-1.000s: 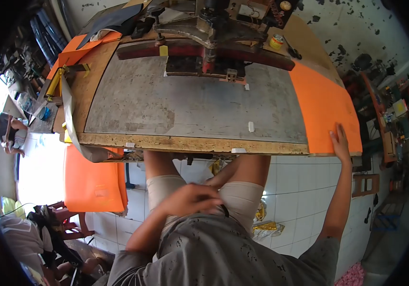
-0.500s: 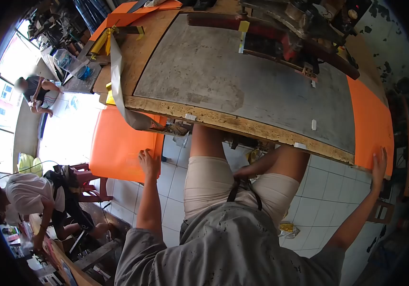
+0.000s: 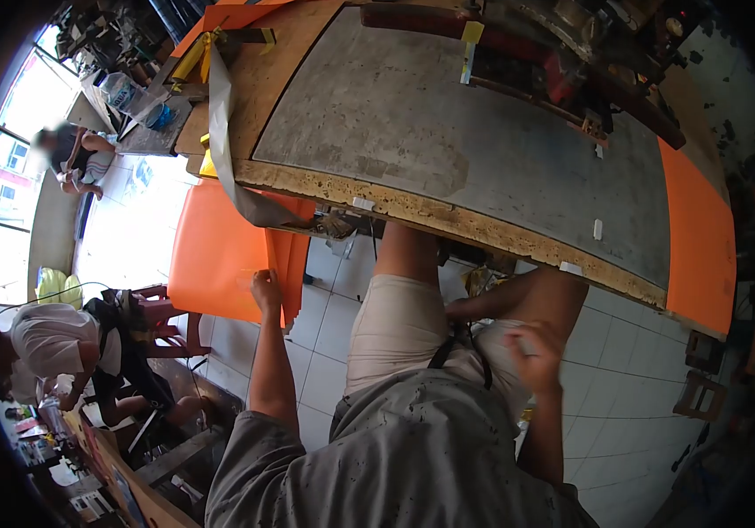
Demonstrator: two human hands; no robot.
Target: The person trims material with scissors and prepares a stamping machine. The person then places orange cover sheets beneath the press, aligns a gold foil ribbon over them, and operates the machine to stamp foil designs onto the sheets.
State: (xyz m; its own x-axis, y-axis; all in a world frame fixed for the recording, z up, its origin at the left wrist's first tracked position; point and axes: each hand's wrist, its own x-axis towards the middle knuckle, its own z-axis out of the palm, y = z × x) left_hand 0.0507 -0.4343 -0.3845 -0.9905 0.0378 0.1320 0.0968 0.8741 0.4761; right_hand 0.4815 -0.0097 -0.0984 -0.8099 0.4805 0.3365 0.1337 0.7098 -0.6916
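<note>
A stack of orange sheets (image 3: pixel 214 251) sits left of my legs, below the table's front edge. At its right side, my left hand (image 3: pixel 265 289) has its fingers closed on the top sheet, whose edge is bent up slightly. My right hand (image 3: pixel 537 354) is over my lap, a little blurred, its fingers loosely bent and apart with nothing seen in them. Another orange sheet (image 3: pixel 701 238) lies across the right end of the worktable, overhanging the front edge; neither hand touches it.
The worktable has a grey plate (image 3: pixel 483 150) on top and a worn wooden front edge (image 3: pixel 448 218). A dark metal machine (image 3: pixel 562 79) stands at the back. A grey strip (image 3: pixel 223 114) hangs at the left corner. A water bottle (image 3: pixel 131 99) lies farther left. Two other people sit at left.
My right hand has left the orange sheet at the table's right end and moved left over my lap. My left hand stays at the stack, its fingers now more tightly bent.
</note>
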